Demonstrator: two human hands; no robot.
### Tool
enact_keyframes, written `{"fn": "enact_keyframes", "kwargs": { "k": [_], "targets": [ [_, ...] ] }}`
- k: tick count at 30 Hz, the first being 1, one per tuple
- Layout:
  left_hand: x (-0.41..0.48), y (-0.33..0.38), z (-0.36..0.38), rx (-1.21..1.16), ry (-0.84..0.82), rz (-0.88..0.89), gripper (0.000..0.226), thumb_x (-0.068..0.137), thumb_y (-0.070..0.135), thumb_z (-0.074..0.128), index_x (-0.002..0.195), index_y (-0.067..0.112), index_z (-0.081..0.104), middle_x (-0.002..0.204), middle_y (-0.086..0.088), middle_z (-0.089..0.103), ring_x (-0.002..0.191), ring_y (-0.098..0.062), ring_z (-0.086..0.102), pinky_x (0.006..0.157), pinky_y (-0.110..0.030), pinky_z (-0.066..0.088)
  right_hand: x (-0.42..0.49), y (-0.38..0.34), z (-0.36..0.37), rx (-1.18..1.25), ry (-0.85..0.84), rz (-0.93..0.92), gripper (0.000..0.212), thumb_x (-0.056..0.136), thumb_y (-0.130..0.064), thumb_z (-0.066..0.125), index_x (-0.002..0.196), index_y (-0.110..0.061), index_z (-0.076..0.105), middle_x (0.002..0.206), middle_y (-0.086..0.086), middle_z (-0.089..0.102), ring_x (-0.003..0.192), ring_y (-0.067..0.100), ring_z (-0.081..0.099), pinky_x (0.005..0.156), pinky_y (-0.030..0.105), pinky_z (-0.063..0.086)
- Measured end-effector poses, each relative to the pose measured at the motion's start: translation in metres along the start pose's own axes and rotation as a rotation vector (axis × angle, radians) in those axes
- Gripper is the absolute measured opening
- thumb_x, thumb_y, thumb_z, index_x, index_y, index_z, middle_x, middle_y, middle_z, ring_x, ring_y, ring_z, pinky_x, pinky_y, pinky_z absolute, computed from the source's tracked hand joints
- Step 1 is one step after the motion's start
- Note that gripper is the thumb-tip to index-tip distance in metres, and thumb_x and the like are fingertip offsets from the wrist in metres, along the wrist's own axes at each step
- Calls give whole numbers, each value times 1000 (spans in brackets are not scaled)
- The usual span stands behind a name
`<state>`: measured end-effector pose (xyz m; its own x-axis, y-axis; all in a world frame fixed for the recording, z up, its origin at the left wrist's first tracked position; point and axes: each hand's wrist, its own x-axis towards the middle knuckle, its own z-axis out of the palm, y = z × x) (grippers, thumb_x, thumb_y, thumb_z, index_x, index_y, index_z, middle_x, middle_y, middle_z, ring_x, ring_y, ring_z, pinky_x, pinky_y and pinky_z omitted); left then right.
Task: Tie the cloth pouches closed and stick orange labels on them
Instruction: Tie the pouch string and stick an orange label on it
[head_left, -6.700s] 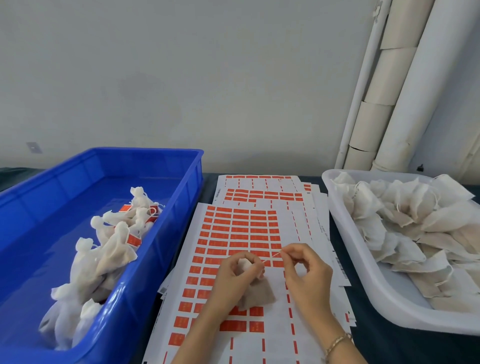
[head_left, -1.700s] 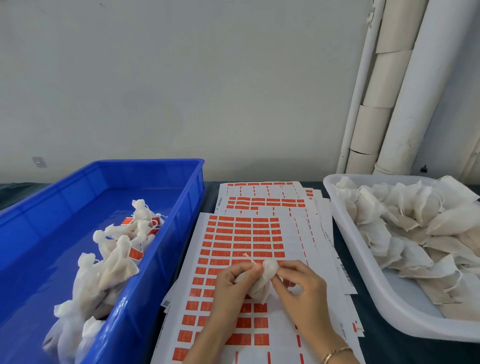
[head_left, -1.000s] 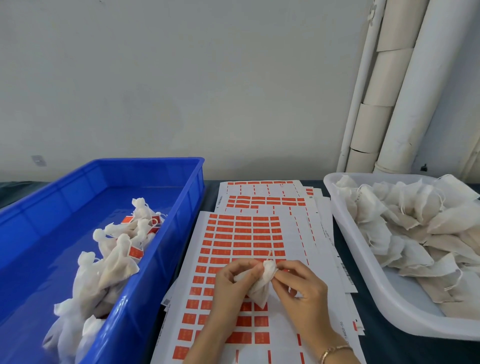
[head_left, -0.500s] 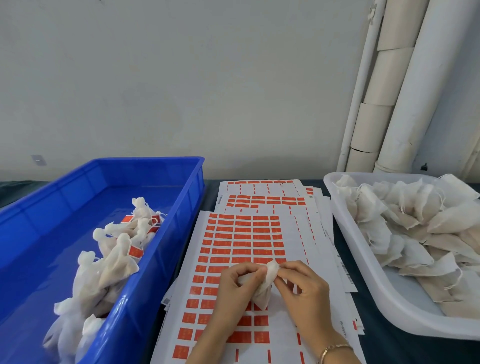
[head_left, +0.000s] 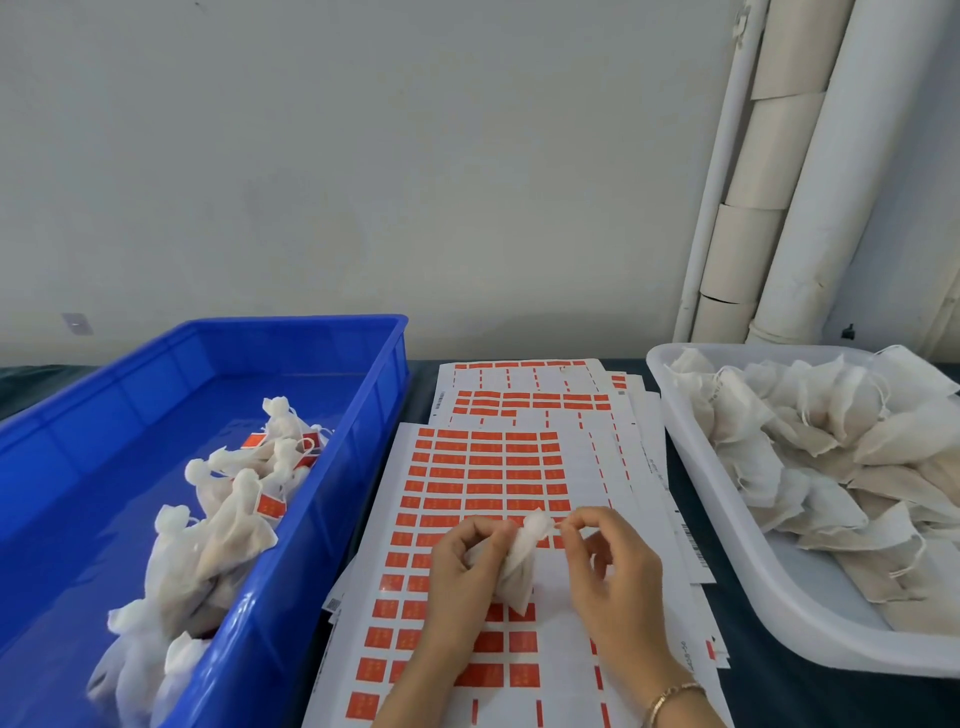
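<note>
1. Since half a second earlier, the right hand (head_left: 608, 566) had drawn slightly rightward, off the neck of the pouch (head_left: 519, 569).
2. The left hand (head_left: 465, 564) gripped the pouch body with curled fingers, above the label sheet (head_left: 483, 467) on the worktop (head_left: 779, 701).
3. The right thumb and forefinger were pinched narrow just beside the neck, seemingly on the drawstring, which was too thin to make out.
4. The pouch's long axis ran away from the person, gathered neck far and corner near. The right hand sat nearer the neck, so the tightening pull probably ran rightward, across that axis.
</note>
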<state>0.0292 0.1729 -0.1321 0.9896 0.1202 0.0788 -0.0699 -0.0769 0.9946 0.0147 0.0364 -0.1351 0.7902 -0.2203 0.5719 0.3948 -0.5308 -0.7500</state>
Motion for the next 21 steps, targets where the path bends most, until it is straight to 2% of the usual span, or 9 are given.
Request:
{"fn": "enact_keyframes", "kwargs": {
  "k": [2,4,6,9,11,14,16,18,21],
  "targets": [
    [0,1,-1,-4,24,-21,9,87,27,65,81,20,66,79,8,68,82,-19,66,73,-32,58,2,-1,-2,66,53,50,6,84,-26,64,89,-23,63,88,-15,67,83,-1,61,63,4,48],
    [-1,2,-1,-7,-26,-13,10,88,28,64,84,19,64,82,6,67,85,-21,66,77,-34,58,3,-1,-3,111,57,86,4,84,-22,66,88,-22,64,87,-14,68,81,0,62,62,6,49],
    [-3,3,-2,-23,-109,31,15,88,34,63,88,18,63,87,5,67,90,-21,66,78,-31,58,4,-2,-5,150,34,113,5,84,-20,67,86,-25,64,83,-15,69,79,3,63,63,11,51],
    [-6,7,1,-56,-251,134,28,86,41,57,102,19,64,95,10,69,93,-12,66,73,-17,53,3,-5,-7,189,-28,114,4,83,-27,67,84,-29,64,80,-18,68,77,4,66,64,13,53],
    [-6,7,2,-63,-327,185,30,87,36,61,110,16,65,97,5,71,89,-18,69,73,-21,55,1,-7,-6,193,-75,92,5,81,-31,65,85,-27,66,80,-15,69,75,8,67,64,16,55],
    [-6,5,1,-41,-276,227,22,85,31,67,99,14,68,84,-3,72,74,-23,70,66,-24,55,1,-6,-5,144,-89,47,6,82,-22,69,85,-26,67,78,-15,68,77,7,66,65,17,55],
    [-5,2,0,-26,-217,206,21,83,33,65,90,13,67,76,-3,71,69,-22,69,64,-23,55,1,-5,-5,97,-73,24,18,82,-14,72,84,-31,64,79,-17,67,79,5,64,64,14,53],
    [-4,0,0,0,-179,185,18,86,30,63,88,12,64,72,-2,70,67,-21,68,63,-23,55,1,-5,-5,69,-58,33,21,83,-14,71,84,-33,62,80,-19,66,80,4,63,62,12,53],
    [-4,-1,1,6,-152,166,11,89,21,63,86,11,63,69,-2,68,63,-20,66,61,-24,55,2,0,-5,33,-2,60,16,84,-17,71,87,-30,63,84,-19,66,82,2,62,63,11,52]
  ]
}}
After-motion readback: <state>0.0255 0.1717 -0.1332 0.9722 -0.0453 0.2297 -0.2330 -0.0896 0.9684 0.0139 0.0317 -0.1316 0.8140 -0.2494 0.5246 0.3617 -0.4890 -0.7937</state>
